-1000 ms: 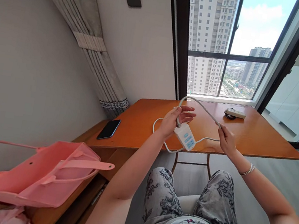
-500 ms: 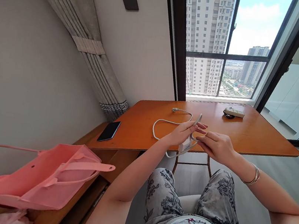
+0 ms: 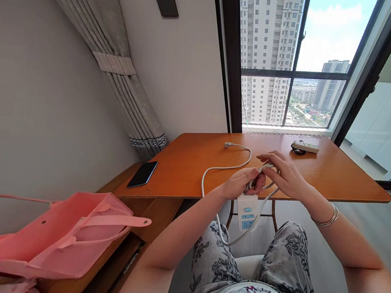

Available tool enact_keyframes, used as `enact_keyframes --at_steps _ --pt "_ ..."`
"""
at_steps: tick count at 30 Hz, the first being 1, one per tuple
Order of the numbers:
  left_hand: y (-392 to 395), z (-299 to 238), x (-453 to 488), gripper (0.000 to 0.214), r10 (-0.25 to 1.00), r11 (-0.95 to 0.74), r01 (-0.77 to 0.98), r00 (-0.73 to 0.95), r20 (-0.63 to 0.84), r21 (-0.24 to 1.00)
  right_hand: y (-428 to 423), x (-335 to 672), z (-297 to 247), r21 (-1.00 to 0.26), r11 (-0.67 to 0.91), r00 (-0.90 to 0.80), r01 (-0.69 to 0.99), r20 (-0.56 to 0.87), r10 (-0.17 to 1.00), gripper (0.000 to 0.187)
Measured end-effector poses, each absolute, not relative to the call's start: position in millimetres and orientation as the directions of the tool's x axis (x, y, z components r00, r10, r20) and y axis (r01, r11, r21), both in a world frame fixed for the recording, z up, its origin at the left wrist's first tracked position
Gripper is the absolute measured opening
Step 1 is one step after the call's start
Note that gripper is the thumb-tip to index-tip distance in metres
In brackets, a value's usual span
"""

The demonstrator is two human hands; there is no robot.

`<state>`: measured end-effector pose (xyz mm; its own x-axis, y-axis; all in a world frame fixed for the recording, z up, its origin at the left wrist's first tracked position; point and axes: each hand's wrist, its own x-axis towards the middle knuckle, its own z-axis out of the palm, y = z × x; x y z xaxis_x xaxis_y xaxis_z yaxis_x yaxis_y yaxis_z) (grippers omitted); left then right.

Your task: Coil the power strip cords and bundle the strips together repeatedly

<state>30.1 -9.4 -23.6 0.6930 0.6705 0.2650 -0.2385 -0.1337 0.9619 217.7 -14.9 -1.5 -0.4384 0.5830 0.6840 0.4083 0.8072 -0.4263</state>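
A white power strip (image 3: 247,212) with blue socket faces hangs below my left hand (image 3: 243,183), in front of the table edge. That hand is closed around the strip's upper end and some coils of its white cord (image 3: 227,167). My right hand (image 3: 283,173) pinches a loop of the cord just above the left fingers. One slack length droops below the strip toward my lap. The rest of the cord curves over the table to its plug (image 3: 228,144).
The orange-brown table (image 3: 185,164) carries a phone (image 3: 142,174) at left and another power strip (image 3: 305,147) with a black cord at back right. A pink bag (image 3: 68,235) sits at lower left. A window (image 3: 294,73) stands behind the table.
The strip has turned so its sockets face me and hangs lower. My right hand has moved up over the left, bringing the cord loop with it. The left fingers have curled in.
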Motion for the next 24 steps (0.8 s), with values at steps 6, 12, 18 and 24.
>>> enact_keyframes --at_steps 6,12,18,24 --pt "-7.1 -25.4 28.7 0.055 0.737 -0.008 -0.323 0.638 0.224 0.946 -1.2 220.5 -10.4 -0.828 0.539 -0.381 0.152 0.454 0.805 0.045" --pt "-4.1 -18.7 24.9 0.035 0.643 0.086 -0.346 0.735 0.213 0.934 -4.8 211.3 -8.3 -0.832 0.54 -0.262 0.129 0.496 0.828 0.046" --pt "-7.2 -14.9 26.8 0.038 0.655 0.11 -0.318 0.736 0.172 0.942 -7.0 208.5 -5.2 -0.784 0.583 -0.264 0.214 0.528 0.807 0.045" --pt "-9.7 -17.0 32.0 0.035 0.691 0.109 -0.331 0.703 0.168 0.937 -2.6 207.9 -7.8 -0.828 0.533 -0.267 0.176 0.48 0.835 0.048"
